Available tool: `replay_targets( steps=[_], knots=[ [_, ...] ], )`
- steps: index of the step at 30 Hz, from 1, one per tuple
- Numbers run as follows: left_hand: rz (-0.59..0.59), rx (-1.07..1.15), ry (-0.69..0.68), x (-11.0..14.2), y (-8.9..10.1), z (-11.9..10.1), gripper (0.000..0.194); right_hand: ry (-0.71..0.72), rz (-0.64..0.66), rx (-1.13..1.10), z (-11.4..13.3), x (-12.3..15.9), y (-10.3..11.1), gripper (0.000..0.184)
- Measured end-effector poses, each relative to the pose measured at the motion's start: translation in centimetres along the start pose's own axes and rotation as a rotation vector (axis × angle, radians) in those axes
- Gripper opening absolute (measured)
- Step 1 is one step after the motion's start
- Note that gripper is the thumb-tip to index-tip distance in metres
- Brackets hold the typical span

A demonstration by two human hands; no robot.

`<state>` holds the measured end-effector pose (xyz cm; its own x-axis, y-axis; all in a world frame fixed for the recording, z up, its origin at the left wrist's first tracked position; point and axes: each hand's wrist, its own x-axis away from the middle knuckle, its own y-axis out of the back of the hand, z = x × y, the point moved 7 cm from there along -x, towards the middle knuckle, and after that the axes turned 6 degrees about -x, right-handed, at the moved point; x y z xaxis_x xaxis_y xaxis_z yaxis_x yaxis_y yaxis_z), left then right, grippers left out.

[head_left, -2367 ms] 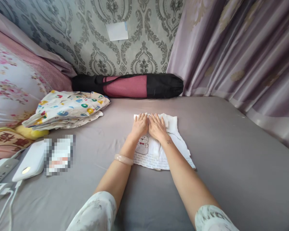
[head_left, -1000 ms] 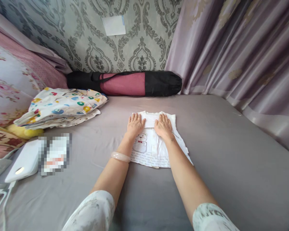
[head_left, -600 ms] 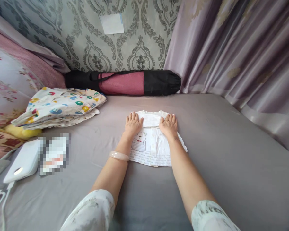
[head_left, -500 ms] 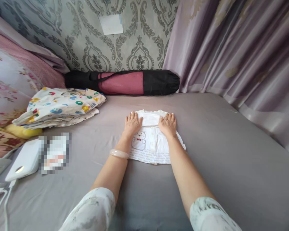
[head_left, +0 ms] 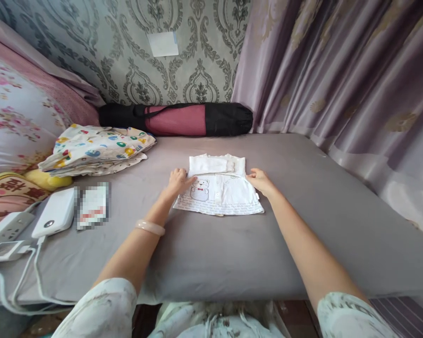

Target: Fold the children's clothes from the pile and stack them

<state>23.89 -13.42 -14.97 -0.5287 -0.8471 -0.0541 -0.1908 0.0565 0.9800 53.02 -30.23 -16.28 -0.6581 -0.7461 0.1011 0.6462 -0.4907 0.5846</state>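
A small white buttoned shirt (head_left: 238,190) with a bear print lies flat on the bed, its sleeves folded across the chest. At its left edge is my left hand (head_left: 179,182), thumb stretched over the cloth and apart from the bent fingers. My right hand (head_left: 261,182) is at the opposite side edge, just below the sleeve fold, with thumb and fingertips closed on the cloth. The bear on the shirt's left front shows fully; printed lettering runs along the hem.
Folded patterned clothes (head_left: 98,148) lie at the left. Nearer are a white power bank (head_left: 54,213), a power strip (head_left: 9,230) with cables, and a blurred packet (head_left: 93,206). A black and pink rolled bag (head_left: 176,120) lies against the wall, beside purple curtains (head_left: 303,70).
Both hands have left the folded sleeves and moved outward and down to the shirt's side edges. The view has shifted, now showing the bed's front edge.
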Motion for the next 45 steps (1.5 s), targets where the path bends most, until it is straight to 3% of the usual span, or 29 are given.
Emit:
replay_targets(
  steps=[3,6,10,13,16,19,22,25,28,31,36,40,45],
  knots=[
    [0.001,0.041,-0.041,1.9,0.4,-0.1,0.037,0.014,0.011,0.083,-0.1,2.0,0.4,0.057],
    [0.034,0.085,0.009,3.6,0.8,0.1,0.034,0.023,0.011,0.191,-0.1,3.9,0.9,0.057],
    [0.098,0.181,0.080,5.8,1.3,0.5,0.044,0.090,0.070,0.210,0.4,6.6,1.4,0.055],
    [0.165,0.380,0.076,7.1,1.3,0.8,0.060,0.111,0.185,0.069,0.6,8.6,1.6,0.051],
    [0.260,0.591,-0.018,8.2,1.2,0.6,0.065,0.075,0.350,-0.076,0.3,10.1,1.6,0.038],
    [0.323,0.679,-0.129,9.0,1.7,0.5,0.051,0.079,0.446,-0.093,-0.1,11.1,1.9,0.031],
    [0.370,0.632,-0.193,10.0,2.5,0.6,0.044,0.172,0.484,-0.084,-0.2,11.6,2.3,0.041],
    [0.407,0.542,-0.254,10.8,2.8,0.6,0.057,0.235,0.508,-0.026,-0.3,11.7,2.3,0.051],
    [0.275,0.441,-0.314,10.6,3.1,0.8,0.059,0.308,0.428,0.063,0.1,11.0,2.6,0.039],
    [0.118,0.368,-0.350,9.6,3.1,0.8,0.043,0.365,0.310,0.093,0.5,10.1,2.8,0.025],
    [-0.031,0.371,-0.313,7.2,3.7,0.6,0.030,0.496,0.096,0.043,2.1,8.5,3.3,0.022],
    [-0.174,0.525,-0.297,5.4,4.8,0.0,0.035,0.561,0.042,-0.120,3.4,6.7,3.1,0.026],
    [-0.156,0.848,-0.174,2.8,3.8,-0.7,0.039,0.464,0.013,-0.307,3.4,3.5,2.2,0.035]
  ],
)
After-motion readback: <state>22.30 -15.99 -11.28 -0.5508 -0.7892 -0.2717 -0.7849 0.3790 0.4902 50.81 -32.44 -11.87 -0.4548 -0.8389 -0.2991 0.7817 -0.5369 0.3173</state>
